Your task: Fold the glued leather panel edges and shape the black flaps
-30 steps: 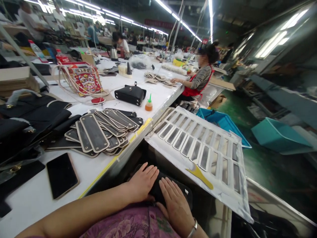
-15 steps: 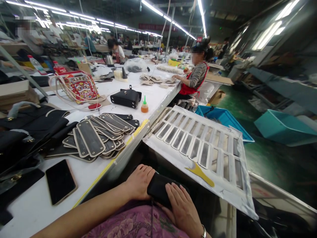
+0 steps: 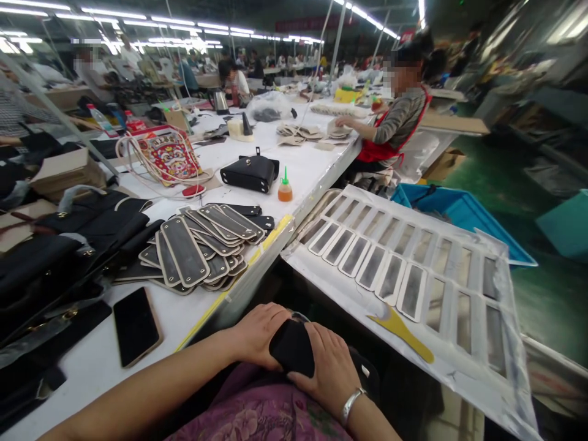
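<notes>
Low in front of my body, a smooth black piece (image 3: 293,348), perhaps part of a bag, is held between both hands. My left hand (image 3: 261,334) closes over its left end, and my right hand (image 3: 331,358), with a silver bangle at the wrist, wraps its right end. The fingers and palms cover much of the piece, so its full shape is hidden. To the left on the white table (image 3: 85,392) lies a pile of dark oblong panels with pale edges (image 3: 184,251). A phone (image 3: 136,327) rests closer to me.
At right, a white slotted board (image 3: 478,383) carries several oblong panels (image 3: 353,252) and a yellow scraper (image 3: 407,335). A small black bag (image 3: 248,174) and a glue bottle (image 3: 285,192) stand on the table. Beyond are a blue crate (image 3: 500,236) and a seated co-worker (image 3: 399,125).
The view has swung right to left across the scene, so things sit farther right. My right hand has shifted its grip, and the black piece is turned and more covered.
</notes>
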Action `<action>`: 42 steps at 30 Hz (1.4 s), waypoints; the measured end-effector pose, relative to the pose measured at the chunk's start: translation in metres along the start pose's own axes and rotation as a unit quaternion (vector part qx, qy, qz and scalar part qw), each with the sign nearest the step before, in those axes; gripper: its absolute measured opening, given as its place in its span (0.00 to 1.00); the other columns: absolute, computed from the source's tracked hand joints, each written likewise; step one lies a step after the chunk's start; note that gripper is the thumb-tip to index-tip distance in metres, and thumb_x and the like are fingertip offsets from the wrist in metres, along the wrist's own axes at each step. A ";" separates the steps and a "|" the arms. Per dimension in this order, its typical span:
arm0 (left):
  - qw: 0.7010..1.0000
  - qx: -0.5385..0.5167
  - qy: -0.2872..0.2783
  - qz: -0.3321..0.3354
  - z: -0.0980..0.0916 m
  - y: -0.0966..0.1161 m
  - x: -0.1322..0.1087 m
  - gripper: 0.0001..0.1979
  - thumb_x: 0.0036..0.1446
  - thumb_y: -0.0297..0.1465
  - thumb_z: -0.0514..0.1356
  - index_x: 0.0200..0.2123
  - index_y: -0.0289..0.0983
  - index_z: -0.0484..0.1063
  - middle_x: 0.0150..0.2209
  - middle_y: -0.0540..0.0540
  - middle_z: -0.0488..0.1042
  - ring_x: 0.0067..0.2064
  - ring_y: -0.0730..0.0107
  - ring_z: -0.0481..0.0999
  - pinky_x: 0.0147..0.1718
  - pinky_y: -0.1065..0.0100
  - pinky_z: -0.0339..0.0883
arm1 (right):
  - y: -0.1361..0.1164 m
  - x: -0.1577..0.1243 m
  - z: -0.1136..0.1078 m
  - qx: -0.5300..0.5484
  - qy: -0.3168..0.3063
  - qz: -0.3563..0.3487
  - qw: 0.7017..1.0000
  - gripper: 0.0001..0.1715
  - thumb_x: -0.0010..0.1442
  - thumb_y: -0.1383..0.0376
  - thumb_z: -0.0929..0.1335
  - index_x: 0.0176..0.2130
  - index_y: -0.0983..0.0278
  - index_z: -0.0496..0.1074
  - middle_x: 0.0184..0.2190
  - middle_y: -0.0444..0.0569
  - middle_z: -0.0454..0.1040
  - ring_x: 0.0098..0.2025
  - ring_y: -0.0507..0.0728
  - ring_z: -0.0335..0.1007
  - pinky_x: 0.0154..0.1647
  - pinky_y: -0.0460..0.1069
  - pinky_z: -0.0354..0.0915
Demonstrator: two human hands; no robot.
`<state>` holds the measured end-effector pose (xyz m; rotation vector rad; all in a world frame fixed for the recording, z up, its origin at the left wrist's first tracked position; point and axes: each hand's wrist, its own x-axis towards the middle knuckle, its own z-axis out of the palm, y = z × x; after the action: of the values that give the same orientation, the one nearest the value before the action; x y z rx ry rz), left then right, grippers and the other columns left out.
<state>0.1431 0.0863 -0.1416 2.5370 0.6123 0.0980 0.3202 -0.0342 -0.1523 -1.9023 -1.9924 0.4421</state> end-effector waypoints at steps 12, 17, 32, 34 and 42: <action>0.999 -0.017 -0.034 -0.003 0.002 -0.010 0.011 0.38 0.35 0.43 0.65 0.51 0.36 0.59 0.46 0.40 0.66 0.47 0.52 0.65 0.48 0.57 0.59 | -0.004 0.034 0.012 -0.010 -0.090 -0.021 0.996 0.49 0.40 0.53 0.70 0.56 0.72 0.58 0.50 0.60 0.64 0.47 0.66 0.60 0.48 0.58 0.58; 0.999 -0.035 -0.021 0.017 0.003 -0.009 0.010 0.39 0.33 0.44 0.66 0.50 0.36 0.60 0.45 0.41 0.67 0.46 0.53 0.66 0.48 0.57 0.60 | -0.004 0.033 0.009 -0.019 -0.100 -0.028 0.994 0.50 0.38 0.50 0.72 0.55 0.71 0.59 0.49 0.60 0.65 0.46 0.65 0.62 0.47 0.57 0.60; 0.993 -0.068 -0.032 0.095 -0.011 -0.009 0.001 0.45 0.34 0.44 0.69 0.56 0.38 0.57 0.51 0.41 0.64 0.52 0.55 0.62 0.55 0.60 0.54 | 0.013 -0.004 -0.008 -0.056 -0.084 -0.006 0.995 0.42 0.47 0.49 0.69 0.53 0.71 0.61 0.47 0.58 0.66 0.47 0.65 0.61 0.48 0.59 0.58; 0.993 -0.066 -0.023 0.092 -0.009 -0.011 0.002 0.43 0.33 0.43 0.69 0.54 0.37 0.59 0.50 0.41 0.65 0.51 0.55 0.63 0.54 0.60 0.55 | 0.008 0.000 -0.009 -0.051 -0.082 -0.011 0.995 0.43 0.47 0.50 0.70 0.56 0.68 0.58 0.49 0.55 0.65 0.47 0.64 0.61 0.48 0.59 0.58; 0.996 -0.063 -0.006 0.059 -0.003 -0.014 0.006 0.39 0.30 0.38 0.68 0.50 0.36 0.62 0.47 0.42 0.66 0.48 0.54 0.65 0.51 0.59 0.59 | -0.008 0.014 0.002 -0.026 -0.047 -0.027 0.998 0.41 0.47 0.52 0.70 0.55 0.68 0.59 0.52 0.55 0.63 0.50 0.63 0.58 0.52 0.57 0.54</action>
<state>0.1421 0.1009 -0.1464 2.4479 0.4364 0.1579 0.3114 -0.0209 -0.1497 -1.8852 -2.1299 0.4782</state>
